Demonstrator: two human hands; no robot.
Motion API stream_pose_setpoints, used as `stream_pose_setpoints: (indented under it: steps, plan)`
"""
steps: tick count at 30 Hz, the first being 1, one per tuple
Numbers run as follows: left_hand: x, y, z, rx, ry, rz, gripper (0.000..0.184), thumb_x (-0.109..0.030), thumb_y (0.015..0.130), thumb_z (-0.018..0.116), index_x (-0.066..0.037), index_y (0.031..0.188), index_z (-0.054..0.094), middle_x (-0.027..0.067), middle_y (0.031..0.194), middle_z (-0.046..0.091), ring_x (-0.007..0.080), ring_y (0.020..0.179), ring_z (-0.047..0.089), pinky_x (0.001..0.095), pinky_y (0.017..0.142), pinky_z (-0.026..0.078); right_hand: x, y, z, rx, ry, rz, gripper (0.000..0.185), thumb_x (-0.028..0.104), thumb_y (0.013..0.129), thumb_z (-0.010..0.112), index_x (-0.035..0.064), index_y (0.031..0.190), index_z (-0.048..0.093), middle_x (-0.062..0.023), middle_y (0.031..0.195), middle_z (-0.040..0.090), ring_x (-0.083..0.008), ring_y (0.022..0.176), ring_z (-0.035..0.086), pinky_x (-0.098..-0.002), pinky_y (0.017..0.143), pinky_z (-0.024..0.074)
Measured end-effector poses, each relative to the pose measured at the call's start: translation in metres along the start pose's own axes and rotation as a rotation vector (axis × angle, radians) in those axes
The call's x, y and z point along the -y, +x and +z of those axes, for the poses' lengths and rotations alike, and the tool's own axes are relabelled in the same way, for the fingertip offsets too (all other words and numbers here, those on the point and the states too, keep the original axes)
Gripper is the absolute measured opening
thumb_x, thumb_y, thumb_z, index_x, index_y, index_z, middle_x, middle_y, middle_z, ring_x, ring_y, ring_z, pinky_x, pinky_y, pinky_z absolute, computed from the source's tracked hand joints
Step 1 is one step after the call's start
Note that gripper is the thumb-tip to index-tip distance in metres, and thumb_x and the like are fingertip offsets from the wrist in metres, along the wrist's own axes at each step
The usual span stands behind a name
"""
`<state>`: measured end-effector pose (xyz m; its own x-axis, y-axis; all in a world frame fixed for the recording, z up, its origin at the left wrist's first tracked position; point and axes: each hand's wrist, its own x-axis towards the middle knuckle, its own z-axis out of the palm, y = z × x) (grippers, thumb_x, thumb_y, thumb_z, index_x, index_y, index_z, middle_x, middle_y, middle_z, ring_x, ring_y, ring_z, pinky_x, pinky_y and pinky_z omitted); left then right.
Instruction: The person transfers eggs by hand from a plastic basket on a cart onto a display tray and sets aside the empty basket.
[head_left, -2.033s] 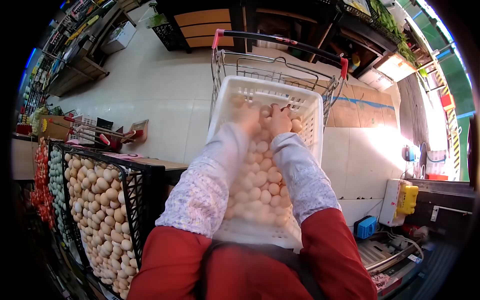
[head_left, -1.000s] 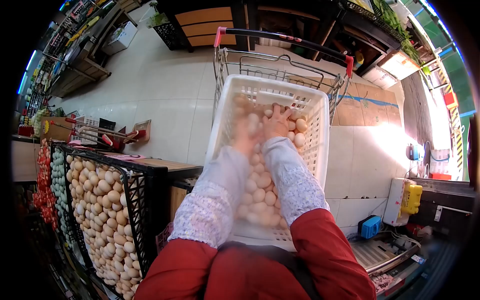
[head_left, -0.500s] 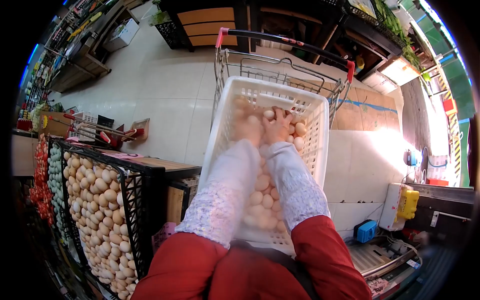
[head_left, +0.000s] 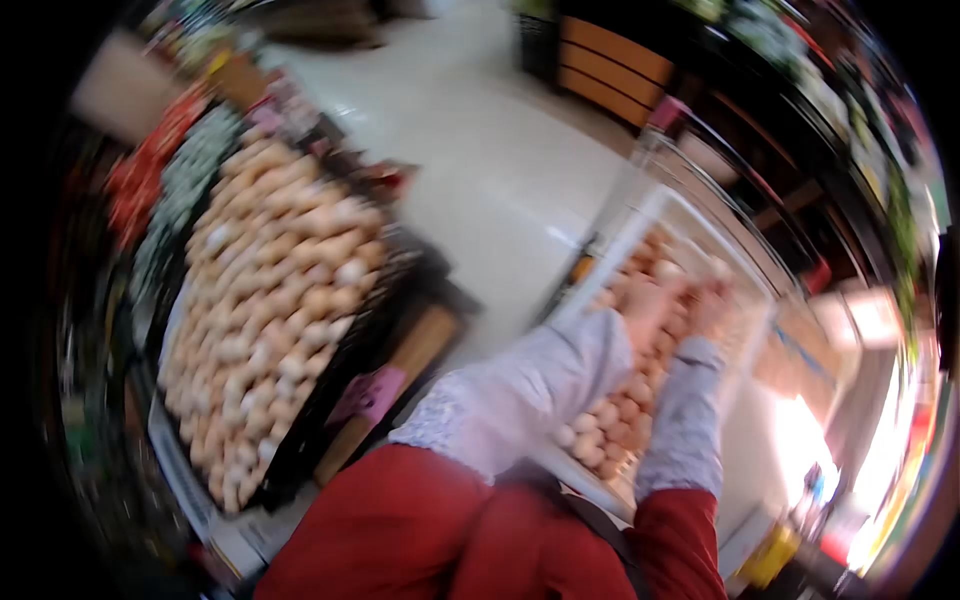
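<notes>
A white plastic basket holds a layer of brown and pale eggs. My left hand is inside it, fingers curled at a pale egg. To its right, my right hand reaches in near the basket's far side, with a pale rounded shape by its fingertips. Motion blur hides whether those fingers grip anything. Both forearms wear light sleeve covers over red sleeves.
The basket sits in a metal shopping cart with a dark handle. At left, a black crate is heaped with eggs, beside greenish eggs and red-wrapped items. A pink card hangs at the stand's edge.
The view has swung left, so the cart and basket appear farther right and tilted, and the heaped egg crate shows larger. Both hands stay inside the basket.
</notes>
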<state>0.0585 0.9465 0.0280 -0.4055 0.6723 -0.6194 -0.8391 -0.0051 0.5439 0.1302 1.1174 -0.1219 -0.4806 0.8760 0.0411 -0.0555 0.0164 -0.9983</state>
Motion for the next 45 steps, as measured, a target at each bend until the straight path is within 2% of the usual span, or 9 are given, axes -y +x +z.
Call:
stream_pose_setpoints:
  steps: [2,3,14,23,26,31,36,38,45]
  plan:
    - [0.007,0.020,-0.040,0.412,-0.100,-0.124,0.037,-0.038,0.076,0.068,-0.006,0.091,0.056,0.0018,0.064,0.052,0.0114,0.049,0.047,0.0260,0.042,0.036,0.119,-0.045,0.044,-0.033,0.113,0.405,0.016,0.019,0.090,0.057,0.0093,0.100,0.049,-0.0055,0.086,0.055,-0.0157,0.072,0.055,-0.0282,0.059,0.0485]
    - [-0.018,-0.030,-0.026,-0.027,0.216,0.261,0.043,-0.040,0.080,0.065,-0.004,0.102,0.059,0.0017,0.068,0.054,0.0102,0.053,0.047,0.0256,0.043,0.038,0.082,-0.021,0.030,-0.034,0.097,0.169,0.023,0.022,0.089,0.059,0.0104,0.107,0.051,-0.0042,0.088,0.056,-0.0154,0.077,0.057,-0.0286,0.062,0.0496]
    - [-0.162,-0.376,-0.334,-0.395,0.389,0.878,0.043,-0.034,0.071,0.074,-0.002,0.099,0.065,0.0000,0.080,0.061,0.0049,0.064,0.051,0.0217,0.054,0.040,0.257,-0.208,0.328,1.027,0.075,-0.362,0.049,0.006,0.076,0.063,0.0072,0.124,0.050,-0.0063,0.115,0.055,-0.0158,0.099,0.055,-0.0277,0.081,0.0478]
    - [-0.166,-0.564,-0.636,-1.365,0.618,0.714,0.041,-0.037,0.072,0.073,0.000,0.088,0.066,0.0041,0.079,0.063,0.0097,0.069,0.055,0.0243,0.058,0.044,0.246,-0.467,0.618,1.752,0.030,-0.334,0.046,0.014,0.080,0.066,0.0053,0.122,0.050,-0.0077,0.099,0.061,-0.0128,0.082,0.061,-0.0258,0.069,0.0513]
    - [-0.177,-0.590,-0.694,-1.617,0.723,0.645,0.045,-0.041,0.066,0.074,0.000,0.084,0.067,0.0102,0.076,0.066,0.0158,0.069,0.060,0.0305,0.061,0.047,0.218,-0.528,0.701,1.742,-0.091,-0.304,0.042,0.021,0.073,0.072,0.0124,0.112,0.061,-0.0118,0.093,0.064,-0.0189,0.072,0.063,-0.0306,0.064,0.0523]
    - [-0.197,-0.587,-0.748,-1.787,0.960,0.465,0.045,-0.042,0.062,0.069,-0.005,0.088,0.069,0.0180,0.090,0.067,0.0318,0.085,0.064,0.0392,0.074,0.049,0.192,-0.599,0.788,1.439,-0.291,-1.119,0.042,0.023,0.062,0.072,0.0169,0.102,0.064,-0.0180,0.091,0.062,-0.0326,0.084,0.059,-0.0400,0.074,0.0512]
    - [-0.215,-0.570,-0.775,-1.797,0.967,0.424,0.041,-0.039,0.066,0.063,-0.003,0.085,0.068,0.0184,0.091,0.066,0.0342,0.091,0.062,0.0423,0.078,0.048,0.186,-0.634,0.827,1.560,-0.578,-1.034,0.039,0.022,0.062,0.072,0.0158,0.099,0.061,-0.0172,0.097,0.057,-0.0308,0.087,0.060,-0.0399,0.072,0.0519]
    - [-0.218,-0.562,-0.795,-1.823,1.008,0.430,0.040,-0.039,0.063,0.068,-0.004,0.084,0.068,0.0170,0.088,0.066,0.0330,0.087,0.063,0.0417,0.075,0.049,0.171,-0.646,0.839,1.376,-0.570,-1.172,0.020,0.026,0.079,0.051,0.0142,0.087,0.065,-0.0114,0.073,0.065,-0.0327,0.074,0.063,-0.0419,0.068,0.0510]
    - [-0.210,-0.558,-0.808,-1.736,0.900,0.456,0.047,-0.040,0.060,0.075,-0.004,0.089,0.067,0.0176,0.089,0.066,0.0316,0.086,0.063,0.0390,0.077,0.048,0.116,-0.644,0.886,1.660,-0.846,-1.257,0.038,0.027,0.071,0.066,0.0197,0.108,0.061,-0.0204,0.103,0.056,-0.0319,0.087,0.062,-0.0392,0.073,0.0519]
